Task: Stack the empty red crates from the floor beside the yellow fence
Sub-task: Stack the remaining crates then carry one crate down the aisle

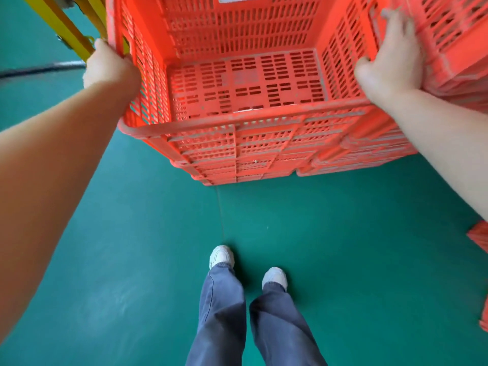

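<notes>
We see the top crate (237, 126), red and empty, sitting in a stack of crates (250, 165) on the green floor (343, 233). How many crates are under it we cannot count; only their nested rims show. The left hand (109, 66) grips the crate's left rim, knuckles toward us, fingers curled over the edge and hidden behind the wall. The right hand (390, 62) holds the right rim, thumb on the inner side and fingers on the outer side, blurred at the tips. It is squeezed between this crate and a second stack (454, 35), which is cut off at the frame's right. The yellow fence (66, 27) stands just left of the crate, only a few rails in view. A dark line (39, 70) on the floor is too blurred to name. Another red crate (479, 236) is clipped at the right edge. Below are white shoes (221, 256) and blue trousers (221, 313).
</notes>
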